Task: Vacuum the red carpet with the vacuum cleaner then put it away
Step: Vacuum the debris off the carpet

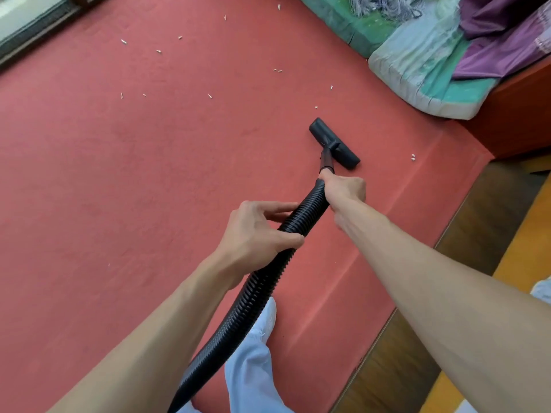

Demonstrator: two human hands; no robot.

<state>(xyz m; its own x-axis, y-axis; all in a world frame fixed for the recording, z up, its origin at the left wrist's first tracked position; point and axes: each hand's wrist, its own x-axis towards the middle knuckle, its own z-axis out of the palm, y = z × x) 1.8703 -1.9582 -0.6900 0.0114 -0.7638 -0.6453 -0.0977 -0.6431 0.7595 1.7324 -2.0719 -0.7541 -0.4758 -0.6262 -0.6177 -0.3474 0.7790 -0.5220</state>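
**On the red carpet, both hands on the vacuum hose**

On the red carpet [119,174], near its right edge, the black floor nozzle [334,143] lies flat, set at a slant. A short rigid tube [325,159] rises from the nozzle to the ribbed black hose [262,290]. The right hand [343,192] is clamped round the hose's top end, just below that tube, with the arm stretched forward. The left hand [256,234] grips the hose lower down, fingers curled over it and thumb pressed on the near side. From there the hose bends down past a leg in pale trousers [253,368] and a white shoe [267,317], and leaves the view at the bottom edge.

Small white scraps [123,41] lie scattered across the far half of the carpet. One pair [413,157] lies to the right of the nozzle, and one bit [316,107] lies just beyond it.

At the upper right a pale green padded mat [417,84] rests with its corner over the carpet. It bears crumpled purple cloth [501,40] and a tangle of grey fringe [384,7]. Beside it stands reddish-brown wooden furniture [521,114]. Dark wooden floor [402,353] borders the carpet along the right, with a yellow strip [521,257] beyond it. A dark window frame [35,25] crosses the upper left corner.
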